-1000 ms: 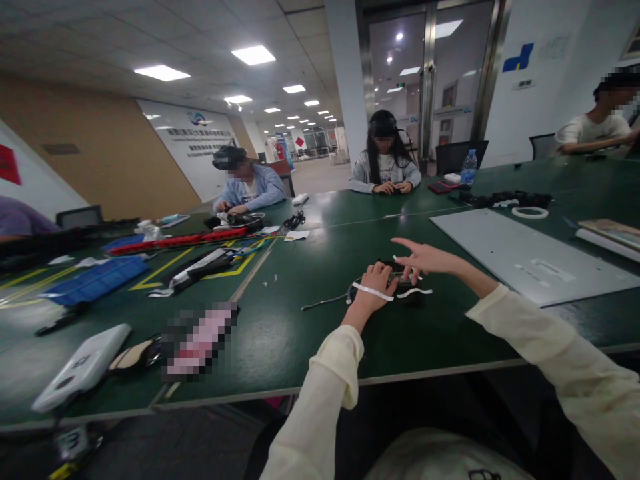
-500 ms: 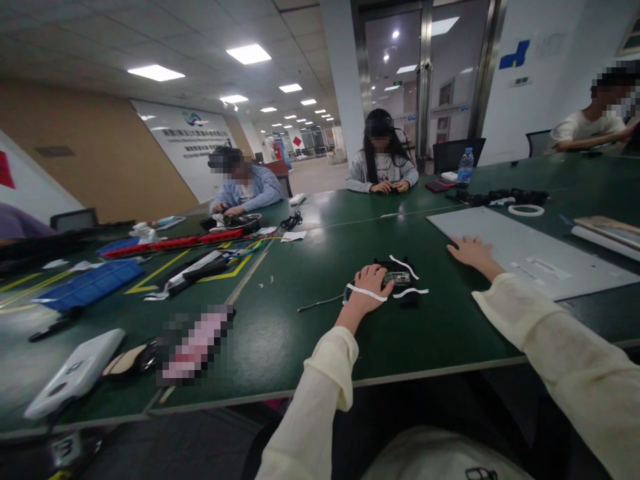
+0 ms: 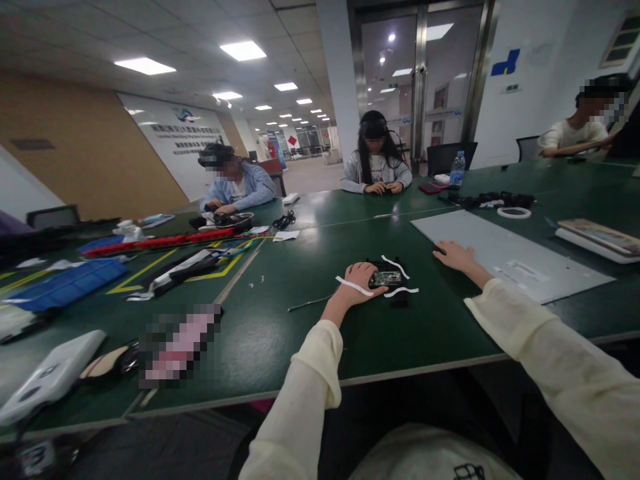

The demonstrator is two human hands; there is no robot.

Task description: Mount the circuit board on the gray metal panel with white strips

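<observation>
My left hand point(image 3: 354, 285) lies over a small black device with an exposed green circuit board point(image 3: 388, 277), its fingers curled on the left end. White strips point(image 3: 401, 291) lie around the device, one across the back of that hand. A thin cord point(image 3: 313, 304) runs out to the left. My right hand point(image 3: 457, 257) is at the left edge of a grey board point(image 3: 483, 241), fingers drawn together around a small black piece point(image 3: 440, 251). What kind of piece it is cannot be made out.
A blue tray point(image 3: 70, 283), a red strip point(image 3: 165, 241) and a white device point(image 3: 53, 373) lie left. Rightward are a white ring point(image 3: 514, 213), black gear point(image 3: 490, 199), a bottle point(image 3: 457, 169) and a box point(image 3: 600, 237). Several people sit around the green table point(image 3: 300, 347).
My right hand has shifted slightly left over the grey board's edge, its fingers closing, and a small black piece now shows at the tips. The left hand stays on the device. The view turned slightly right.
</observation>
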